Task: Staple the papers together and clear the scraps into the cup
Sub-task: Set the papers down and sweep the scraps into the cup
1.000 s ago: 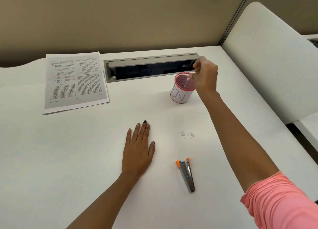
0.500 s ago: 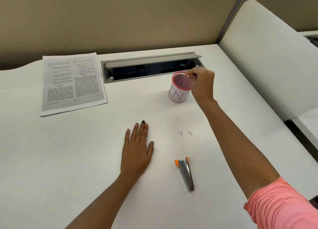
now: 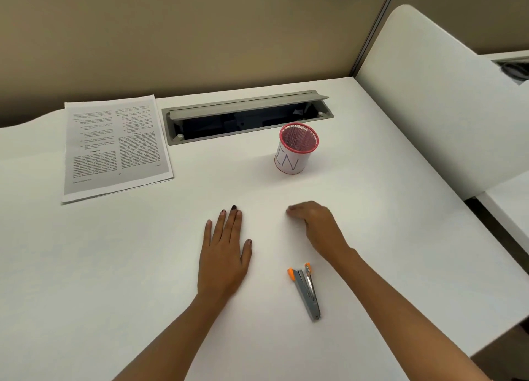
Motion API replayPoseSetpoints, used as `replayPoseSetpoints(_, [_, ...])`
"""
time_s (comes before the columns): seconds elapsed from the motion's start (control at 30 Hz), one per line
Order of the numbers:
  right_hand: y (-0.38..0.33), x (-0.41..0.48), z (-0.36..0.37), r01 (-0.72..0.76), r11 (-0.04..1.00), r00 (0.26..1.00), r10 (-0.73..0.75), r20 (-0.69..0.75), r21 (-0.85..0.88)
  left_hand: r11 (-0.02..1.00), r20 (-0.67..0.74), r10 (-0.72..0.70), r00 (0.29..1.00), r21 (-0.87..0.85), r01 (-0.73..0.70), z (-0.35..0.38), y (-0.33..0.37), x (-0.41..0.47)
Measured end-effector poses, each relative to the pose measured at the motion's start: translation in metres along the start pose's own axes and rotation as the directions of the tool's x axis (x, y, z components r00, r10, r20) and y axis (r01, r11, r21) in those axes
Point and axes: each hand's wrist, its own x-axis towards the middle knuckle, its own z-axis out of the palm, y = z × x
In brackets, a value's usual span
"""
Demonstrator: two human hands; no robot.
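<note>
Left hand (image 3: 224,254): lies flat on the white worktop (image 3: 114,266), palm down, fingers stretched out and close together, thumb spread to the side; it has hold of nothing.
Right hand (image 3: 316,226): low over the worktop just to the right of the left hand, curled with fingertips (image 3: 292,210) bunched and pointing down toward the surface; blurred, so I cannot tell whether anything is pinched in them.
Scraps: none can be made out; the patch of worktop under the right hand is hidden by it.
Stapler (image 3: 305,290): small grey one with orange tips, lying on the worktop just behind the right hand toward the person, between the two forearms, touching neither.
Cup (image 3: 294,150): red mesh cup with a white paper wrap lettered in blue, upright, beyond the right hand and well apart from it.
Papers (image 3: 114,146): printed sheets stacked, edges slightly offset, lying far beyond and to the left of the left hand, well apart from it.
Cable tray (image 3: 246,117): grey slot with its lid raised, set into the worktop beyond the cup, just right of the papers.
</note>
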Motion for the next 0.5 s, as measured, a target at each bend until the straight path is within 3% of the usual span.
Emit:
replayPoseSetpoints(0.13, [0.005,-0.023,-0.010,0.004,0.999,0.998,-0.001,-0.058,0.039,1.000,0.000,-0.001,1.000,-0.001,0.001,0.000,-0.001,0.000])
replayPoseSetpoints(0.2, [0.006,-0.032,-0.013,-0.122,0.987,0.973,0.140,-0.184,0.105,1.000,-0.005,-0.002,1.000,-0.010,0.002,0.001,-0.001,-0.001])
replayPoseSetpoints(0.27, [0.008,-0.038,-0.016,-0.332,0.928,0.889,0.368,-0.274,0.167,1.000,-0.006,0.000,1.000,-0.009,0.000,0.001,0.000,-0.001])
replayPoseSetpoints(0.37, [0.008,-0.038,-0.015,-0.541,0.822,0.786,0.569,-0.241,0.177,1.000,-0.007,-0.001,1.000,0.001,0.001,0.000,0.001,0.000])
replayPoseSetpoints(0.5, [-0.015,-0.030,-0.010,-0.538,0.824,0.799,0.565,-0.206,0.176,1.000,-0.015,0.002,1.000,-0.002,-0.002,-0.001,0.001,-0.001])
